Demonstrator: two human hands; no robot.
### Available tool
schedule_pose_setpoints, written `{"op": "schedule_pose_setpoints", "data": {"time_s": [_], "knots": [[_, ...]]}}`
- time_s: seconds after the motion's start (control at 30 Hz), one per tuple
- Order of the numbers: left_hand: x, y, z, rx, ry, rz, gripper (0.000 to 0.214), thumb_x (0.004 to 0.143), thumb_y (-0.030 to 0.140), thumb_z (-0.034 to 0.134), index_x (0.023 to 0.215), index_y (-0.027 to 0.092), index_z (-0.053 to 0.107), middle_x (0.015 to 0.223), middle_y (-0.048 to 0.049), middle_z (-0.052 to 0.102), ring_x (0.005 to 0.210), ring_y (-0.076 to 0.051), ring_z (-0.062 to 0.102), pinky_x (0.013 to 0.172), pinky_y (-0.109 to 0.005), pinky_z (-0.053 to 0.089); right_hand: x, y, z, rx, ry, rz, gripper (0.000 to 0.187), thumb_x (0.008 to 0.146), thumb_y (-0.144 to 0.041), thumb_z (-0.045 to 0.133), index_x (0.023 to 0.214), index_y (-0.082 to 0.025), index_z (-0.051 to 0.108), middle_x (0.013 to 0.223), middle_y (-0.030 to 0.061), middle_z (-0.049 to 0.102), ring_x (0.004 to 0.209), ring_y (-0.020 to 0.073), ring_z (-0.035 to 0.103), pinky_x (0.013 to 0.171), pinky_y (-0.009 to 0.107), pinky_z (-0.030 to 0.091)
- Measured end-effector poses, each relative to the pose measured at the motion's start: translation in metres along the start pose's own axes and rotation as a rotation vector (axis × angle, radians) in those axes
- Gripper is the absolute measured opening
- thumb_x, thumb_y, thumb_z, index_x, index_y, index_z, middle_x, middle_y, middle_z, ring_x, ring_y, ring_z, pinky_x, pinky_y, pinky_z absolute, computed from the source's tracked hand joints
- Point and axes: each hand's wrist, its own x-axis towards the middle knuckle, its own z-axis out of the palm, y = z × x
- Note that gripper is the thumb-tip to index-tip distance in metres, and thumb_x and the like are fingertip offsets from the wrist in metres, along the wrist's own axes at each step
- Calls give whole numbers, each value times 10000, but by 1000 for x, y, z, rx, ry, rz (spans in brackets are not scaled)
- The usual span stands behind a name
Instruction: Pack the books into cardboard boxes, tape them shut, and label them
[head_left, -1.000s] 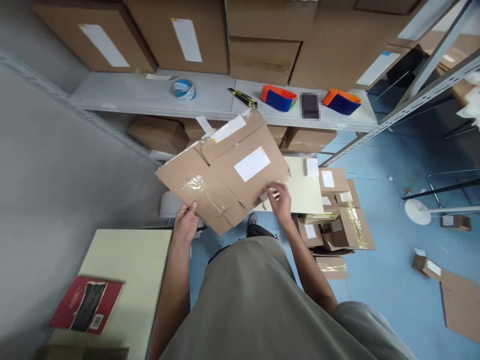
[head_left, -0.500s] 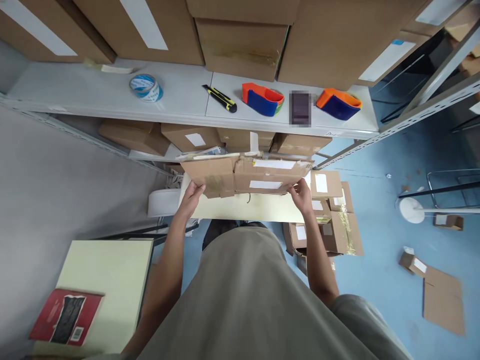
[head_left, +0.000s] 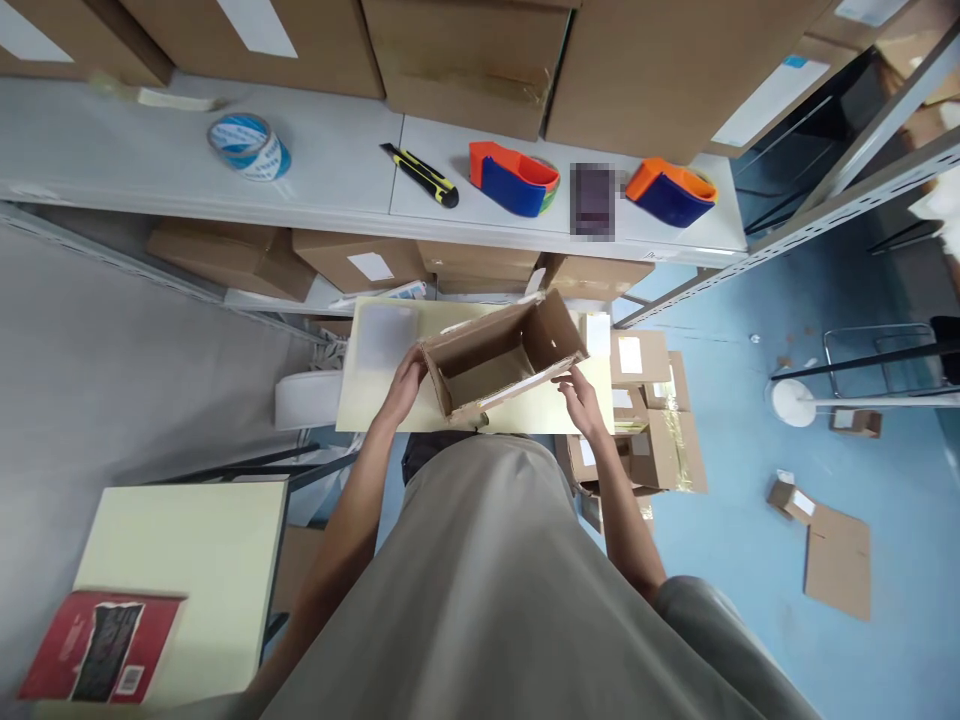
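Note:
A brown cardboard box (head_left: 491, 368) is held over the pale table (head_left: 364, 405), tilted so that I look down into its hollow inside. White label strips run along its near edge. My left hand (head_left: 406, 386) grips the left end of the box, thumb at the upper corner. At the box's near right corner, my right hand (head_left: 579, 397) holds the edge with its fingertips, partly under the cardboard. Beside the box's near wall a small dark object (head_left: 482, 420) shows, too small to name.
Above the table, a shelf (head_left: 330, 180) carries a tape roll (head_left: 250, 146), a yellow-black utility knife (head_left: 420, 175) and two orange-blue tape dispensers (head_left: 514, 179) (head_left: 670, 192). Stacked cartons (head_left: 664, 430) stand right of the table. A red package (head_left: 101, 645) lies on a side table.
The flattened cardboard has become a hollow box shape. It has turned, with its right end raised away from me. Both hands have shifted their hold along it, and the view has moved slightly.

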Motion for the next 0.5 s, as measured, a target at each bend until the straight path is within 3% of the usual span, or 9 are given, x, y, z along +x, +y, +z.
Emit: {"op": "schedule_pose_setpoints", "data": {"time_s": [0.13,0.27,0.4,0.5], "knots": [[-24,10,3,30,116,-139,553,975,555,637,1446,268,607,1586,-126,586,1437,-326,586,1112,-489,565,6,6,-12,64,63,68,596,1013,-676,473,1237,-213,775,1323,139,774,1273,352,694,1119,562,564],[-49,12,0,-73,25,-302,716,914,671,726,1472,242,595,1504,-169,643,1343,-329,658,1050,-499,604,33,2,-21,341,34,186,809,999,-854,377,1333,-220,752,1467,138,715,1432,325,630,1221,514,510],[-52,26,14,-117,-77,-278,782,874,749,748,1460,243,639,1391,-143,724,1287,-339,692,1027,-467,616,61,-14,-14,460,-69,216,808,951,-885,469,1404,-263,716,1394,110,760,1367,317,682,1217,535,518],[-44,46,25,-45,-69,-189,773,871,764,746,1425,226,698,1392,-134,736,1333,-377,668,1075,-467,596,61,-30,-13,436,-77,180,721,977,-818,531,1406,-266,711,1329,109,781,1298,326,715,1132,556,584]]}}
